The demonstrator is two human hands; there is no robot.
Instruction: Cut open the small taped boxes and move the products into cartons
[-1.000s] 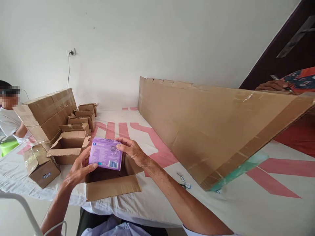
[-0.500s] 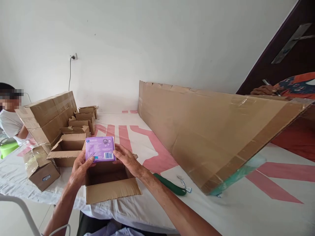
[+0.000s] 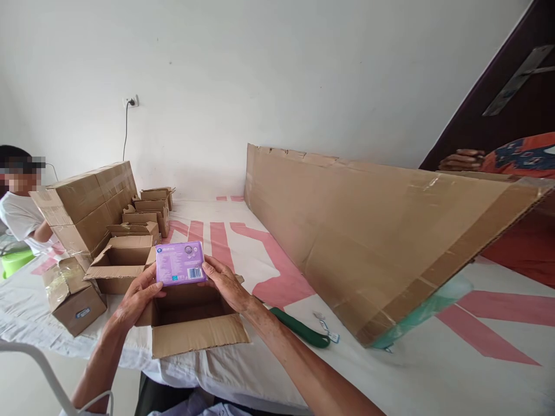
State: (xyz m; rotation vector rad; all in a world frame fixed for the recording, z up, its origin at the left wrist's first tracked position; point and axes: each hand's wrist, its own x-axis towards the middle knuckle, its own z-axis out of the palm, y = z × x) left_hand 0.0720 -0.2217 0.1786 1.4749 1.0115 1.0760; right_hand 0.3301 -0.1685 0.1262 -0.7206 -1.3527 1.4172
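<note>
A purple packet [image 3: 179, 263] with a barcode stands on edge over the mouth of an open cardboard box [image 3: 193, 329] near the table's front. My left hand [image 3: 136, 296] holds the packet's lower left corner. My right hand [image 3: 224, 281] grips its right side. The box's inside looks dark and its front flap hangs toward me.
More small open boxes [image 3: 121, 263] and stacked sealed cartons [image 3: 82, 208] sit at the left. A long cardboard sheet [image 3: 373, 231] leans across the right. A green-handled tool [image 3: 299, 327] lies right of my forearm. One person sits far left; another's hand [image 3: 460, 159] rests far right.
The packet has turned from lying tilted in my hands to standing upright and has come down to the box's opening. The green-handled tool came into view.
</note>
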